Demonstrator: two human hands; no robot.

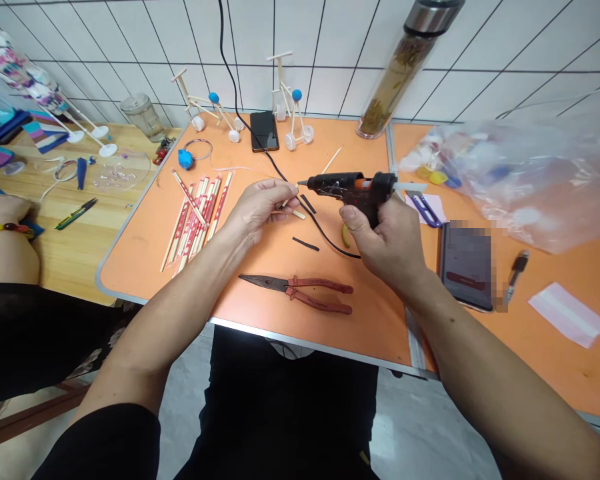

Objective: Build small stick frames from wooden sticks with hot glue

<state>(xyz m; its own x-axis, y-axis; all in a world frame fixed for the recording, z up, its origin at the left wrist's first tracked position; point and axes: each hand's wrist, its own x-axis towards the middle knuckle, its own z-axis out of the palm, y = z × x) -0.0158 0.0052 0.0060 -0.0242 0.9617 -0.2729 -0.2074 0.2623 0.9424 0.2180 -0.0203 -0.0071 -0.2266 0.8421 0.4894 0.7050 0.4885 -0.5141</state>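
Observation:
My right hand [393, 233] is wrapped round the handle of a black hot glue gun [353, 187], whose nozzle points left. Close to the nozzle tip, my left hand [260, 210] pinches a short wooden stick [296, 213], partly hidden by the fingers. Whether the nozzle touches the stick I cannot tell. Small black strips [305, 244] lie beneath the hands. Needle-nose pliers [300, 292] with red handles rest nearer the table's front edge. Left of my left hand is a pile of paper-wrapped chopsticks [200, 213].
Two stick models with blue balls [297, 95] and a phone [264, 131] stand along the wall, near a tall tea bottle [397, 73]. A black cord [325, 233] crosses the table. Rightward lie a utility knife [423, 209], another phone [466, 267] and a plastic bag [545, 180]. Someone's arm [7, 247] is at left.

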